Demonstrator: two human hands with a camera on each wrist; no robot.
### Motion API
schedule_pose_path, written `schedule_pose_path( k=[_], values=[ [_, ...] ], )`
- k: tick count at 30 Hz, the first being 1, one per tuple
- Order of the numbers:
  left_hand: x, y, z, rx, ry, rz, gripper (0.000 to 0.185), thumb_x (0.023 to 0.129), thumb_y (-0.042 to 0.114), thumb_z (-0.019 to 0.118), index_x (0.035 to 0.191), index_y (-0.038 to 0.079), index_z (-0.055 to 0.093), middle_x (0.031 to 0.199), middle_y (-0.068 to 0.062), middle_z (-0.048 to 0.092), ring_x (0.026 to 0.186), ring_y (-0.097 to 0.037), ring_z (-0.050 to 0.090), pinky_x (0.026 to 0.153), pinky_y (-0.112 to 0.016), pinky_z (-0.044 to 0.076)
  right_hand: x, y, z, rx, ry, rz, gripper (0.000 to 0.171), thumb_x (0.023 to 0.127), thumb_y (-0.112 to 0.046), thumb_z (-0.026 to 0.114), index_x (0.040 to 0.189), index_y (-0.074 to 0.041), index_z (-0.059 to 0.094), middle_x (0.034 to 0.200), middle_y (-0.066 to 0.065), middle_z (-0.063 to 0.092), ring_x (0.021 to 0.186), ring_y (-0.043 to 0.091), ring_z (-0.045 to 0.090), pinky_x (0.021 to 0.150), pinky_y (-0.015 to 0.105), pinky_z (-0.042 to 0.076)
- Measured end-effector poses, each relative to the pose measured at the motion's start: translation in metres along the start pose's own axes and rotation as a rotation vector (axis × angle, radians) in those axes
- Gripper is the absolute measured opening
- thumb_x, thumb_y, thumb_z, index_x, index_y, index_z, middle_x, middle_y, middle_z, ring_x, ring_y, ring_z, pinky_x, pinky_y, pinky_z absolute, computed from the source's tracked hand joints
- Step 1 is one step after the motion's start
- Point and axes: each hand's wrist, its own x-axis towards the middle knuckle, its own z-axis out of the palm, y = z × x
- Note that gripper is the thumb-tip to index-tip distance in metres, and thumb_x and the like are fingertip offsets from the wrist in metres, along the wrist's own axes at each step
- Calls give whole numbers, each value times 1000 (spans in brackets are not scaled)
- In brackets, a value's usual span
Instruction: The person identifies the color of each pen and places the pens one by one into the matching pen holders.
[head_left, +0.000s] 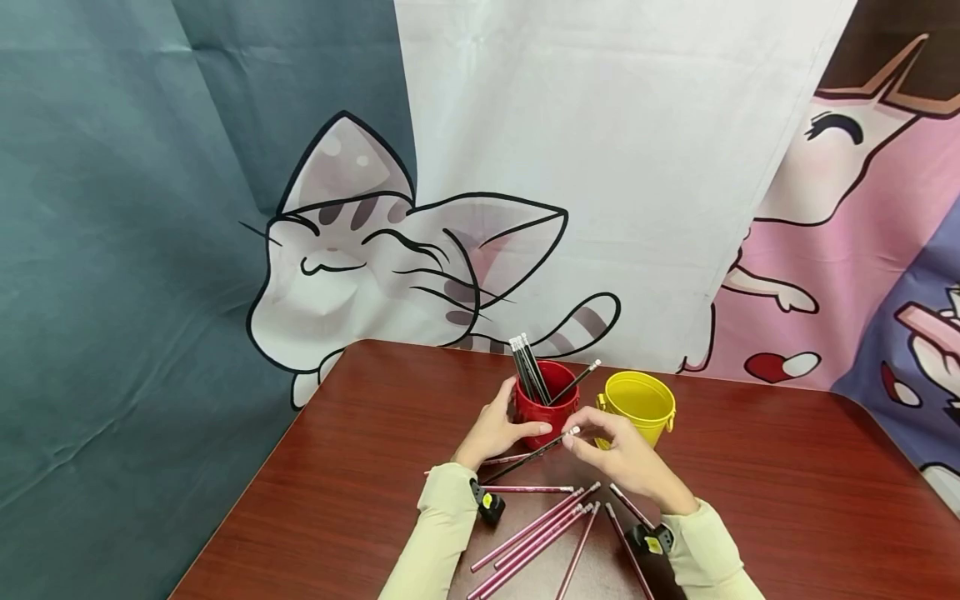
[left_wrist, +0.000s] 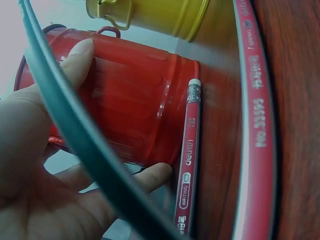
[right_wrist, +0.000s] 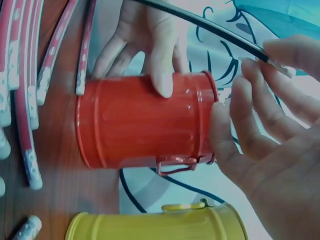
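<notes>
A red tin cup (head_left: pixel 551 408) stands on the brown table (head_left: pixel 750 467) with several black pencils (head_left: pixel 528 367) upright in it. My left hand (head_left: pixel 504 421) grips the cup from the left, thumb on the far side and fingers on the near side. My right hand (head_left: pixel 579 437) pinches the eraser end of a black pencil (head_left: pixel 528 457); the pencil slants down to the left in front of the cup. In the right wrist view the fingertips (right_wrist: pixel 272 52) hold that pencil (right_wrist: pixel 200 25) above the cup (right_wrist: pixel 145 122).
A yellow tin bucket (head_left: pixel 639 404) stands just right of the cup. Several red pencils (head_left: pixel 536 525) lie scattered on the table in front of me, one (left_wrist: pixel 189 160) against the cup's base. A cartoon cat backdrop hangs behind the table.
</notes>
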Motion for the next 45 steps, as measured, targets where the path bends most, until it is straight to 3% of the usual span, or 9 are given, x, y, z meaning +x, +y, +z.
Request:
schedule_pose_path(
  k=[4, 8, 15, 23, 29, 37, 45],
  values=[
    [0, 2, 0, -7, -5, 4, 84, 72, 38, 76, 139, 33, 27, 134, 4, 47, 120, -16, 47, 99, -40, 41, -1, -10, -2, 44, 38, -10, 11, 86, -7, 62, 97, -9, 62, 90, 7, 63, 84, 15, 59, 76, 29, 50],
    [1, 2, 1, -6, -5, 3, 84, 72, 38, 76, 139, 32, 27, 134, 4, 47, 120, -16, 48, 98, -40, 41, -1, -5, -3, 82, 70, -36, 15, 86, -3, 60, 100, -8, 61, 93, 7, 62, 83, 16, 60, 74, 27, 51],
    [0, 5, 1, -10, 1, 10, 83, 72, 37, 77, 139, 30, 28, 133, 1, 48, 120, -18, 49, 98, -41, 41, 1, -17, -2, 87, 125, -25, 16, 86, -1, 60, 102, 0, 58, 91, 13, 62, 79, 19, 61, 71, 23, 52],
    [0, 6, 1, -1, 18, 23, 83, 71, 37, 77, 139, 28, 30, 129, -2, 52, 113, -19, 53, 95, -41, 44, 2, 5, 3, 157, 145, -67, 20, 86, 3, 58, 106, 2, 55, 92, 14, 61, 81, 28, 60, 74, 25, 53],
    [0, 5, 0, 2, 26, 25, 83, 71, 37, 78, 138, 28, 31, 127, -1, 53, 111, -18, 53, 93, -40, 45, 3, 5, 6, 145, 193, -78, 21, 88, -3, 58, 108, 1, 56, 93, 12, 61, 81, 20, 62, 74, 31, 54],
    [-1, 3, -2, 9, 26, 13, 83, 70, 39, 77, 138, 30, 30, 126, 2, 53, 112, -16, 52, 94, -39, 44, 4, 2, 11, 117, 237, -89, 23, 87, -2, 59, 109, -9, 58, 98, 3, 61, 81, 18, 61, 73, 26, 54],
    [0, 2, 0, -12, 13, 5, 83, 70, 39, 77, 138, 32, 29, 129, 4, 51, 115, -14, 50, 96, -38, 43, 4, 2, 13, 91, 244, -128, 25, 87, 1, 58, 111, -3, 58, 102, 9, 60, 79, 19, 61, 69, 35, 55]
  ],
)
